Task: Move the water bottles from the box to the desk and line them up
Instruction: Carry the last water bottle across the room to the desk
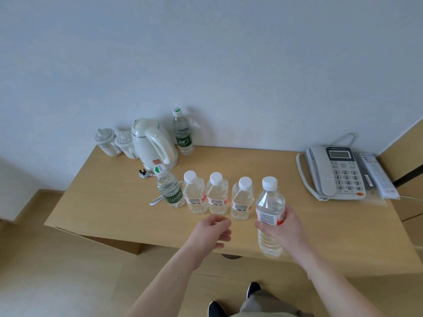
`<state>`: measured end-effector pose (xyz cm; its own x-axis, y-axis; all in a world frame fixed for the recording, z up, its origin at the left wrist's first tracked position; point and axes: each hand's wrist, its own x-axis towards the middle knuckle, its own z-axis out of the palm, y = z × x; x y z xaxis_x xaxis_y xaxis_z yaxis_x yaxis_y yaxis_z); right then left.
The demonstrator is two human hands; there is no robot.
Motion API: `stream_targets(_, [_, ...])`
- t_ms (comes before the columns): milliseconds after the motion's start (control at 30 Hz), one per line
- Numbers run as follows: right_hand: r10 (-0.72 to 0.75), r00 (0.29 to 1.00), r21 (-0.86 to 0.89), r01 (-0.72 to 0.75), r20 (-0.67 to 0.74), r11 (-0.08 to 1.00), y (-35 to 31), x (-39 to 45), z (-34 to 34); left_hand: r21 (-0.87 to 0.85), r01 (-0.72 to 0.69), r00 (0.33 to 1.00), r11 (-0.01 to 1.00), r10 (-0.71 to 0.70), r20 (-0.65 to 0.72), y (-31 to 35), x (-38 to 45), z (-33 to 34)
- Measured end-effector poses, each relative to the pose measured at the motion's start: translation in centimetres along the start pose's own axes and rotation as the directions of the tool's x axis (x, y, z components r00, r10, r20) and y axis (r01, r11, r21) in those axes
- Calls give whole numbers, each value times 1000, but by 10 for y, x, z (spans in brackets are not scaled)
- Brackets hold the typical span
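Several water bottles stand in a row on the wooden desk [109, 202]: a green-label bottle [170, 191] at the left, then three red-label bottles with white caps [195, 195] [217, 194] [242, 199]. My right hand [282, 227] grips a fifth, red-label bottle [270, 209] around its middle, upright, just right of the row and above the desk's front edge. My left hand [214, 229] hovers in front of the row with loosely curled fingers, holding nothing. No box is in view.
At the back left stand a white kettle [153, 143], two wrapped cups [107, 141], another green-label bottle [183, 133] and a plug with cord [144, 173]. A telephone [336, 172] and a remote [377, 177] lie at the right. My feet [254, 288] are below.
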<state>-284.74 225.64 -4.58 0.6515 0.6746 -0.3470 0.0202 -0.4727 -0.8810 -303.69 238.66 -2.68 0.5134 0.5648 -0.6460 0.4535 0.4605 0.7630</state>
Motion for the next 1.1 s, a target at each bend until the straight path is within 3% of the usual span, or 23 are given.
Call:
stream_targets(400, [-6,1000,-57,5,-27,998,4,36,-9,50,-148,988,988,146,41,26,6,15])
stream_targets(833, [-40,994,-40,45,101,998,-2,36,-21,53,-229,973,972,227,34,45,1,17])
stream_targets(1100, [-163,964,-51,177,210,983,-50,22,-43,57,-250,968,967,249,20,52,-2,19])
